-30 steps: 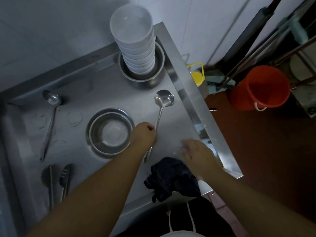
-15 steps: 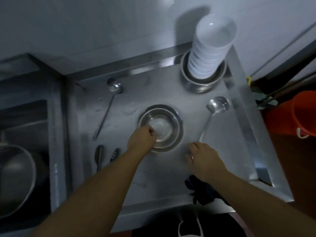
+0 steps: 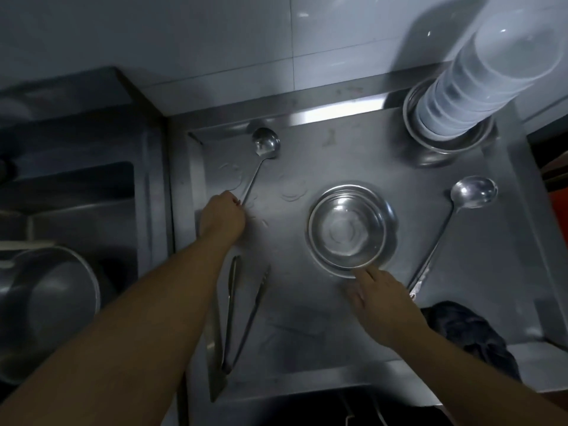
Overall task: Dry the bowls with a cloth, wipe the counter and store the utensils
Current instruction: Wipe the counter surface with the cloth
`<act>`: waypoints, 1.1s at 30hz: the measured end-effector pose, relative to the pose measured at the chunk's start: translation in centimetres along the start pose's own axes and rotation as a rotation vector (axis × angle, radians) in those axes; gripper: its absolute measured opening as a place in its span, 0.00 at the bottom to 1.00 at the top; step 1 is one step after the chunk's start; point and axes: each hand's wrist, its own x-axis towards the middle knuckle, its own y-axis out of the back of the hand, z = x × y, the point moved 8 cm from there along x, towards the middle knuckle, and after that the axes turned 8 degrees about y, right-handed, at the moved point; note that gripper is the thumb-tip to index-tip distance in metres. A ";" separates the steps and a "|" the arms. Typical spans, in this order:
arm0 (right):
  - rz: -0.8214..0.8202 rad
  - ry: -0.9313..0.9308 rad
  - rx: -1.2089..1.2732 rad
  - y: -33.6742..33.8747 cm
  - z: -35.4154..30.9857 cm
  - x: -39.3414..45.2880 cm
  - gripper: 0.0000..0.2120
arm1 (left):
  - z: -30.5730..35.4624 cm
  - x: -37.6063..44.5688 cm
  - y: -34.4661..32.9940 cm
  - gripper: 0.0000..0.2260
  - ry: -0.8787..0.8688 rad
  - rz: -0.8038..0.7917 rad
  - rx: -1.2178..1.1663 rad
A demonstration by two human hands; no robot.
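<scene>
Your left hand (image 3: pixel 222 217) is curled round the handle of the left ladle (image 3: pixel 258 162), whose long axis runs up and to the right from your fist to its cup near the back of the steel counter (image 3: pixel 307 333). Your right hand (image 3: pixel 381 298) lies with fingers straight, fingertips touching the near rim of the steel bowl (image 3: pixel 347 230); the other ladle (image 3: pixel 455 222) lies just right of it.

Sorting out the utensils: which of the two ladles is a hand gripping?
The left ladle, near the sink: the left hand grips its handle. The right ladle lies untouched.
</scene>
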 end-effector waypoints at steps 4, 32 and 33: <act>0.014 -0.044 0.011 -0.3 0.0 -0.2 0.15 | -0.2 1.1 -1.0 0.11 0.036 -0.036 -0.023; 0.240 -0.119 0.032 6.0 17.4 -10.5 0.18 | 16.4 -20.4 -16.6 0.06 0.101 -0.682 -0.638; 0.255 -0.114 0.043 6.2 18.2 -11.1 0.18 | 17.5 -21.2 -17.4 0.06 0.092 -0.683 -0.628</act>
